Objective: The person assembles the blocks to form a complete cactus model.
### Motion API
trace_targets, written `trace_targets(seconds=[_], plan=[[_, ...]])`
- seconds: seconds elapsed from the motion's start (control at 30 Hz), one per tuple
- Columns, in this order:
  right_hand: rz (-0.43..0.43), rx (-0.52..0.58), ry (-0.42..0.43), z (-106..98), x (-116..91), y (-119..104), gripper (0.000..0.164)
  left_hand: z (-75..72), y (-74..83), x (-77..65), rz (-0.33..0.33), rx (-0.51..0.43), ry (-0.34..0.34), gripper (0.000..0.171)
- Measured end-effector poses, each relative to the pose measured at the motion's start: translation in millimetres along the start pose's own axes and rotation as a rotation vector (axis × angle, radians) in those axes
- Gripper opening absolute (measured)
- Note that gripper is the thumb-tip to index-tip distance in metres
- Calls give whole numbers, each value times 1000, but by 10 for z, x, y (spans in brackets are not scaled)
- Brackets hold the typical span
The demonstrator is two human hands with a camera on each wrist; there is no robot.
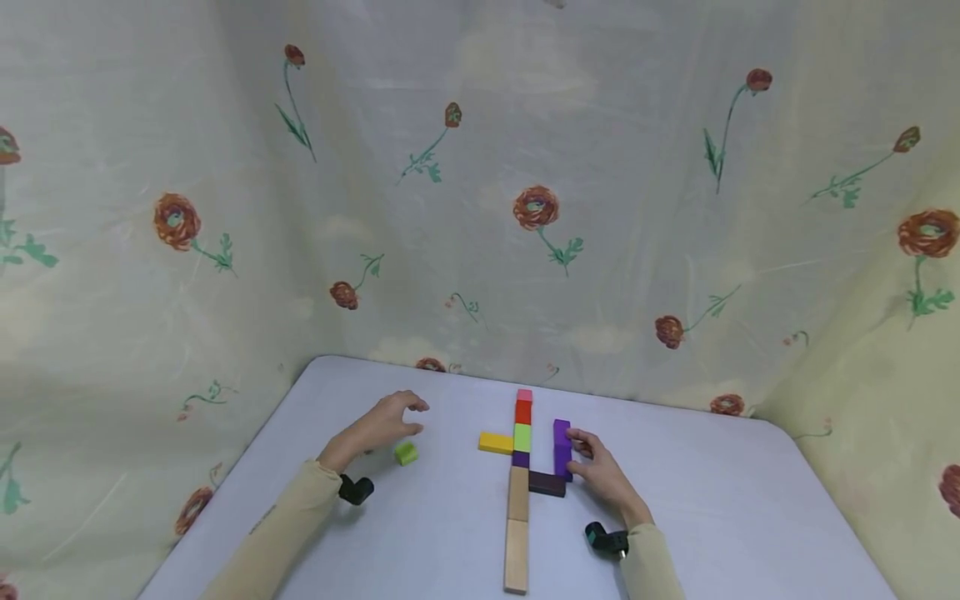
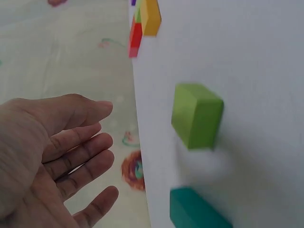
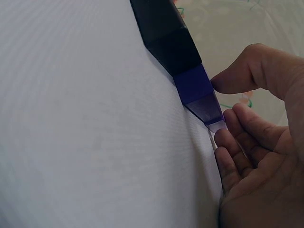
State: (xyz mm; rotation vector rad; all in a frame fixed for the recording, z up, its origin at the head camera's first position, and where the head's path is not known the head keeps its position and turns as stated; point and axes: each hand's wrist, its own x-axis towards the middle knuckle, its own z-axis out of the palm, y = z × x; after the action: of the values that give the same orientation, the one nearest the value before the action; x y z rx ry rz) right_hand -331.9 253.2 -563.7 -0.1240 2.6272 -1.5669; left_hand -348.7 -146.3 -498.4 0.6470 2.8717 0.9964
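My left hand (image 1: 386, 421) hovers over the left part of the table, fingers spread and nothing between them. A green block (image 2: 197, 116) lies beside it, and a teal block (image 2: 194, 209) shows in the left wrist view. My right hand (image 1: 603, 479) is at the right side of two purple blocks (image 1: 562, 433) placed end to end. Its thumb touches a purple block's side in the right wrist view, while the fingertips lie near the far end. A dark brown block (image 1: 547, 484) adjoins the near end of the purple ones.
A column of blocks runs down the table (image 1: 435, 533): a pink block (image 1: 524, 395), a red block (image 1: 522, 412), a light green block (image 1: 522, 437), a dark purple block (image 1: 521, 459) and two wooden blocks (image 1: 518, 493). A yellow block (image 1: 496, 442) juts left. Flowered cloth (image 1: 480, 167) hangs behind.
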Motion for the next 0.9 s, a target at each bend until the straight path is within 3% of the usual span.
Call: trace_targets(seconds=[0.2,0.5,0.63,0.9], plan=[[12,-4,-2,1,-21,-3,60,-192,-223,-164,-24,-15,1,34],[38,-15,-7,-2,-32,-30,61,-395,-475,-356,-73,26,-129,60],[44,-9,-4,-6,-8,-14,61,-426,-521,-391,-69,59,-174,67],[41,-5,-3,9,8,2,60,-390,-566,-389,-73,99,-214,65]])
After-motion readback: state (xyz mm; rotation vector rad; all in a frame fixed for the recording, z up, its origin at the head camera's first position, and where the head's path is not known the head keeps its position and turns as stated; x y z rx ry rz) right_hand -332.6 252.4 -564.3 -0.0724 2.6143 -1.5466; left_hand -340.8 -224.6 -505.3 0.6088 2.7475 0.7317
